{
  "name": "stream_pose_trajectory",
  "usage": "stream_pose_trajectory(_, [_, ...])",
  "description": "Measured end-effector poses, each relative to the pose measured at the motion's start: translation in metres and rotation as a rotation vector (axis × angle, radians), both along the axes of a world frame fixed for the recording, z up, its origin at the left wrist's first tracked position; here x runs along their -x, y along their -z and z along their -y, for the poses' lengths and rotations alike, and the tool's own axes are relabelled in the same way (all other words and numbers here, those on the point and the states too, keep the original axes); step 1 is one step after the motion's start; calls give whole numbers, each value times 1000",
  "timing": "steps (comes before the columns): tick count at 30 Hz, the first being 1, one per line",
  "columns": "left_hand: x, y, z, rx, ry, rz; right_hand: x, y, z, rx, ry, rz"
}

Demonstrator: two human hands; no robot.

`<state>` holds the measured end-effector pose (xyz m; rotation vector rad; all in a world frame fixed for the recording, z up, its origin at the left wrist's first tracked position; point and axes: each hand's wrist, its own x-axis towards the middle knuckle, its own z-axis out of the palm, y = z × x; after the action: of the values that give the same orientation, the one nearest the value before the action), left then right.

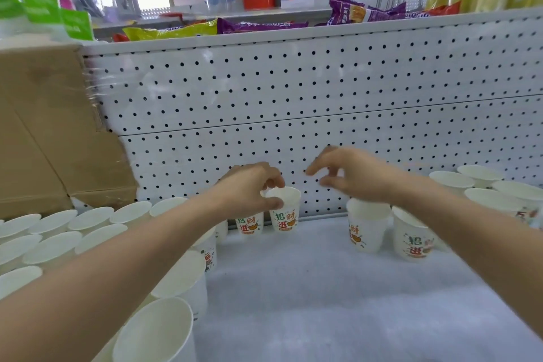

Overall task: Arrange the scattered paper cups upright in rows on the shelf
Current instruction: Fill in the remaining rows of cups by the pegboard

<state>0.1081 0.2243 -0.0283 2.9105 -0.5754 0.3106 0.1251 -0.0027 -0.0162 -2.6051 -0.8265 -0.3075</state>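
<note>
Left hand (249, 185) fingers (274, 202) clamped on rim of upright empty cup (284, 214) on shelf (323, 288); right hand (357, 178) fingers (313, 170) apart, free

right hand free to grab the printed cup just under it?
Probably yes. The right hand hovers empty just above that cup, and nothing lies between them. The left hand pinches the rim of another cup, well aside.
</note>
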Motion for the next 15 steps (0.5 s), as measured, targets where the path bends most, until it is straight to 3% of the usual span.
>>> stream_pose_trajectory(4, [-1, -3, 37, -1, 152, 20, 14, -21, 70, -70, 119, -11])
stream_pose_trajectory(9, [-18, 1, 91, 2, 257, -35, 37, -2, 87, 115, 141, -166])
stream_pose_trajectory(15, [-25, -7, 135, 213, 339, -96, 11, 5, 105, 147, 329, -16])
